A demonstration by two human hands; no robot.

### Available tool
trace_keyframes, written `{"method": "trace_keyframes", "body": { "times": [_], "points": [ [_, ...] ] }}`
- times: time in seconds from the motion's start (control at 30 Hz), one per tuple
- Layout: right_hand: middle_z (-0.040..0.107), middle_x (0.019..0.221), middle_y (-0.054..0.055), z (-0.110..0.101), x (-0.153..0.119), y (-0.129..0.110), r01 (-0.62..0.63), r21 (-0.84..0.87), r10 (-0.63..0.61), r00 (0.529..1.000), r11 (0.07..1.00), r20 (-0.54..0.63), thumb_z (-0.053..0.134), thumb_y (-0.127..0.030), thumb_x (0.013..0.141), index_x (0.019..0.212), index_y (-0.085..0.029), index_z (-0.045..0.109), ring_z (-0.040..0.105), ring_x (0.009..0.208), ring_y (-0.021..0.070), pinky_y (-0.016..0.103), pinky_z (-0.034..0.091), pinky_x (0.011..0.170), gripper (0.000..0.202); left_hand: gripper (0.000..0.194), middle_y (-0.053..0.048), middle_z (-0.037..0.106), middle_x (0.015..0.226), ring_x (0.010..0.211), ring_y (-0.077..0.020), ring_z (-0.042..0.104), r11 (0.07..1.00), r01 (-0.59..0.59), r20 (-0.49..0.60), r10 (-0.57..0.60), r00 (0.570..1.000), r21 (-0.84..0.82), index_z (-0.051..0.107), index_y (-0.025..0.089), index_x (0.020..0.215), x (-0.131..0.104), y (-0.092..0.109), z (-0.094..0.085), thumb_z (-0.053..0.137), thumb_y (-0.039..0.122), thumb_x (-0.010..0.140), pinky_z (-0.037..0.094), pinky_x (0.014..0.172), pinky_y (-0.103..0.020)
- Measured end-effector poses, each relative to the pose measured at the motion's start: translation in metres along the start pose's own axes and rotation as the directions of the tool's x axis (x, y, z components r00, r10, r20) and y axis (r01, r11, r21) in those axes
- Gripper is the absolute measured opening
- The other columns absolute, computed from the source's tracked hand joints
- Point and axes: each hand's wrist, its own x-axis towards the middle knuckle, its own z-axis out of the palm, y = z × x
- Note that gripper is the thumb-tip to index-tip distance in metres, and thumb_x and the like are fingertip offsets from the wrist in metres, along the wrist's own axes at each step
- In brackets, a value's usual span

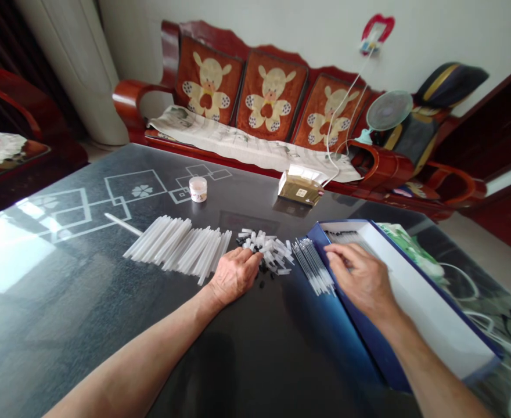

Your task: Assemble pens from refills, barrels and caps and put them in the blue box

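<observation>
Left hand (237,273) at dark table (229,360), wooden sofa (205,33) beyond, pale wall (299,26)

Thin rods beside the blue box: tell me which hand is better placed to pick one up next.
Right, most likely. The right hand is close beside the thin rods, by the blue box; the left hand is farther off, at the small white and black pieces.

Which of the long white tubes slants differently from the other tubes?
The leftmost tube: it slants down toward the right, while the other tubes slant up toward the right.
</observation>
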Motion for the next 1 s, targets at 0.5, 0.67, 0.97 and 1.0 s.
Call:
{"method": "trace_keyframes", "body": {
  "times": [0.5,0.67,0.97,1.0],
  "points": [
    [0.067,0.082,0.003,0.095,-0.052,-0.049,-0.096,0.439,0.107,0.994,0.893,0.0,0.053,-0.018,0.088,0.088,-0.02,0.067,0.065,0.073,0.015,0.027,0.051,0.069,0.015,0.027,-0.012,0.065,0.097,0.089,-0.0273,0.065,0.772,0.485,0.397,-0.63,0.667,0.411,0.065,0.017,0.099,0.024,-0.037,-0.073,0.045,0.032,0.089,0.05,0.072,-0.033],
    [0.067,0.082,0.003,0.096,-0.051,-0.05,-0.113,0.442,0.107,0.993,0.89,0.04,0.052,-0.019,0.088,0.088,-0.02,0.067,0.065,0.073,0.0155,0.027,0.051,0.069,0.015,0.028,-0.014,0.067,0.097,0.088,-0.0276,0.067,0.779,0.463,0.42,-0.621,0.662,0.423,0.065,0.015,0.097,0.021,-0.036,-0.064,0.045,0.032,0.088,0.052,0.073,-0.034],
    [0.067,0.081,0.003,0.095,-0.049,-0.051,-0.133,0.44,0.11,0.991,0.888,0.077,0.051,-0.021,0.088,0.087,-0.022,0.067,0.064,0.073,0.0161,0.027,0.051,0.072,0.017,0.028,-0.014,0.064,0.095,0.084,-0.0276,0.068,0.798,0.363,0.469,-0.584,0.662,0.481,0.061,0.015,0.102,0.021,-0.028,-0.065,0.037,0.016,0.088,0.053,0.071,-0.035],
    [0.067,0.082,0.003,0.095,-0.049,-0.051,-0.131,0.443,0.108,0.991,0.887,0.078,0.051,-0.021,0.088,0.087,-0.022,0.067,0.064,0.074,0.0161,0.027,0.051,0.072,0.016,0.029,-0.014,0.064,0.095,0.084,-0.0283,0.068,0.797,0.358,0.475,-0.586,0.657,0.487,0.06,0.015,0.104,0.021,-0.028,-0.064,0.036,0.014,0.088,0.053,0.07,-0.036]
  ]
}}
